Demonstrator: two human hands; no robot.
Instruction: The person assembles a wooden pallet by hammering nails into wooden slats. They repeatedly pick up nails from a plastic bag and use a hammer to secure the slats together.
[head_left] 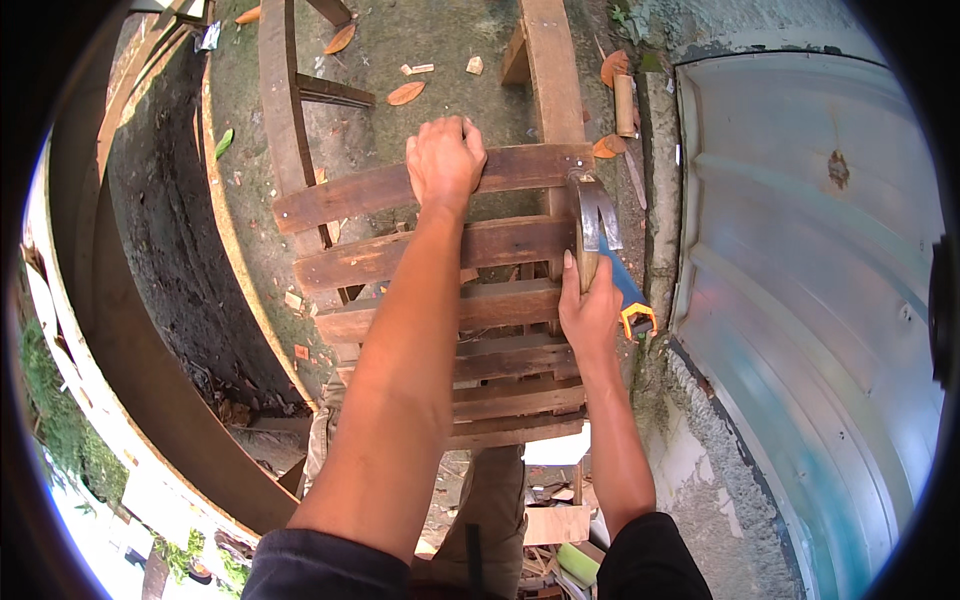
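Observation:
A slatted wooden frame [380, 255] with several brown crosswise slats fills the middle of the view. My left hand [445, 160] is closed over its farthest slat [340, 200], fingertips curled out of sight behind the edge. Small nail heads show near both ends of that slat. In my right hand [592, 305] is a claw hammer [598, 212], gripped by its wooden handle with the thumb along it. Its metal head is at the right end of the farthest slat, by the nail there; I cannot tell whether it touches.
Two long wooden rails [550, 80] reach away from the slats. Just right of my right hand lies a blue and orange tool [625, 285], partly hidden. A metal sheet door [800, 250] stands at the right. Dry leaves [406, 94] and wood scraps litter the ground.

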